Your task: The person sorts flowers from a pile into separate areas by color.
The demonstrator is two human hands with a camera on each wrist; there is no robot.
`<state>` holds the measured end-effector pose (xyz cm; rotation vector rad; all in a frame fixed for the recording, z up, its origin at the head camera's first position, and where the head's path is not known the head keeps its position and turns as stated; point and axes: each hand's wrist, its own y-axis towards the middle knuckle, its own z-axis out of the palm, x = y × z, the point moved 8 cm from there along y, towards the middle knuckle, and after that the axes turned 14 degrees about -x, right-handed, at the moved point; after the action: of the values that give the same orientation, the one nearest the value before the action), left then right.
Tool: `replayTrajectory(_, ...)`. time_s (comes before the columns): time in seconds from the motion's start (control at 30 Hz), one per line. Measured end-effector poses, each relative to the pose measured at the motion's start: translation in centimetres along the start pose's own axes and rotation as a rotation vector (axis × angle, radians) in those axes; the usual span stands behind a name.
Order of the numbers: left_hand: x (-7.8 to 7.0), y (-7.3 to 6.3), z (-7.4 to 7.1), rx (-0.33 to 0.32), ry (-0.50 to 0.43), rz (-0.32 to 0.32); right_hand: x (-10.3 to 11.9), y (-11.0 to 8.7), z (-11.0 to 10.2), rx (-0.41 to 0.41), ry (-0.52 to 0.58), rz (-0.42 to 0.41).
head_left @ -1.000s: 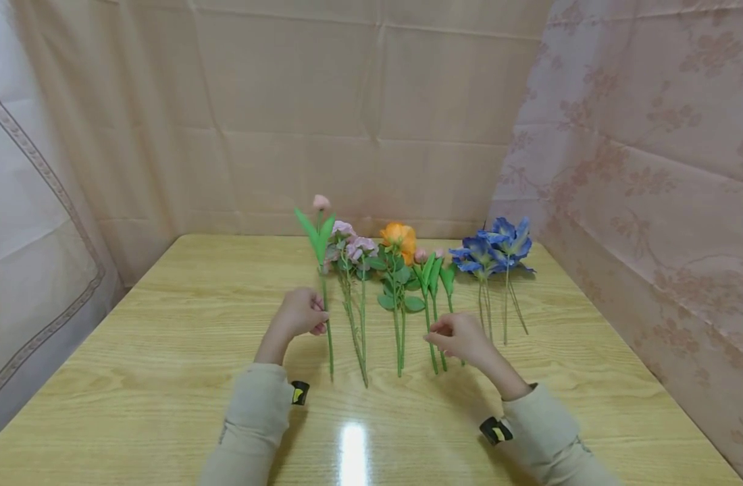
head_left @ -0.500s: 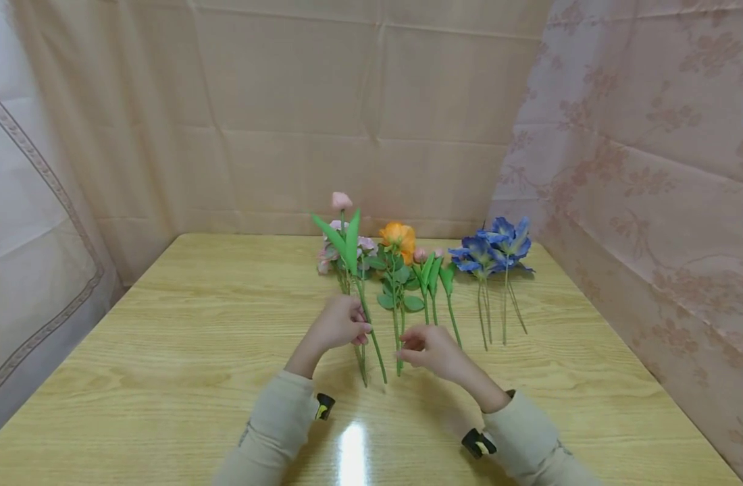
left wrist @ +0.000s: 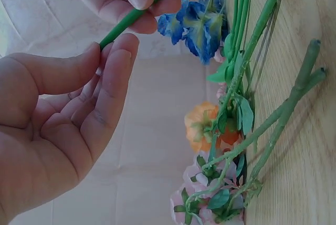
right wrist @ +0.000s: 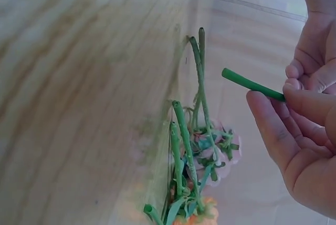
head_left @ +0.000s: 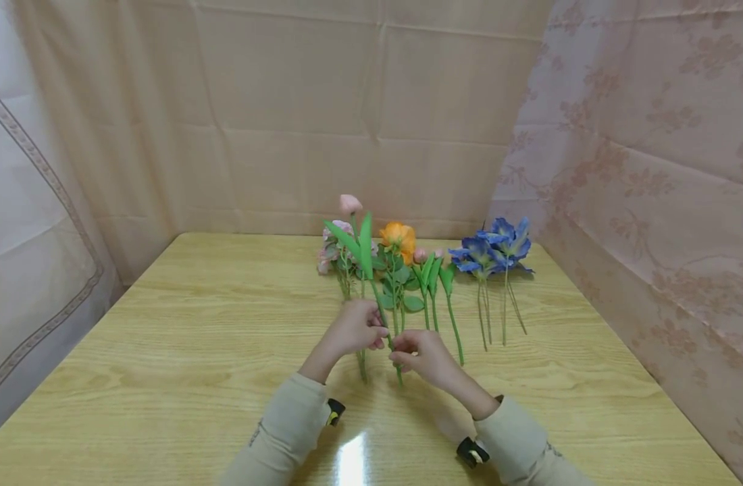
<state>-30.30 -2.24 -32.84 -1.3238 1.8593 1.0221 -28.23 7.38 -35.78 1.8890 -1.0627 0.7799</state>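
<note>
An artificial pink tulip (head_left: pixel 365 250) with two long green leaves is held up off the table, its head leaning toward the back. My left hand (head_left: pixel 359 325) pinches its stem between thumb and fingers at mid-length. Lower down, my right hand (head_left: pixel 425 352) pinches the same stem near its cut end. The right wrist view shows the green stem (right wrist: pixel 254 85) poking out past the right fingertips. Behind the hands lie pale purple-pink flowers (head_left: pixel 331 253) and an orange flower (head_left: pixel 398 237) with leafy stems, partly hidden by the held tulip.
Other pink tulips (head_left: pixel 432 273) lie right of the orange flower, and blue flowers (head_left: pixel 496 246) on thin stems farther right. All rest on a wooden table (head_left: pixel 183 351). A beige curtain (head_left: pixel 274 121) hangs behind, a patterned pink one (head_left: pixel 663 169) at the right.
My left hand has carried the tulip rightward, over the purple-pink flowers. My right hand has moved left from the lying tulips and taken hold of the held stem's lower part.
</note>
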Motion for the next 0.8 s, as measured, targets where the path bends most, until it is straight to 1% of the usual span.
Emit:
replayTrajectory(0.13,-0.2,-0.1,0.2,0.008,-0.034,0.004,0.1,0.0,-0.2,-0.026,-0.038,-0.033)
replayTrajectory(0.2,-0.2,-0.1,0.3,0.011,-0.037,0.005,0.1,0.0,-0.5,-0.044,-0.064,-0.054)
replayTrajectory(0.3,-0.2,-0.2,0.4,0.019,-0.021,0.007,-0.2,0.2,-1.3,-0.086,-0.092,-0.052)
replayTrajectory(0.37,-0.1,-0.3,0.4,0.026,-0.01,0.014,-0.7,0.3,-2.1,-0.12,-0.113,-0.019)
replayTrajectory(0.47,-0.2,-0.4,0.5,0.036,0.002,0.042,-1.8,0.5,-3.3,-0.174,-0.155,0.063)
replayTrajectory(0.57,-0.3,-0.5,0.5,0.044,0.013,0.073,-2.9,0.6,-4.5,-0.208,-0.201,0.145)
replayTrajectory(0.73,-0.2,-0.6,0.6,0.064,0.023,0.089,-4.2,0.7,-5.7,-0.208,-0.249,0.242)
replayTrajectory(0.8,-0.1,-0.7,0.6,0.067,0.029,0.089,-4.8,0.8,-6.1,-0.206,-0.245,0.281)
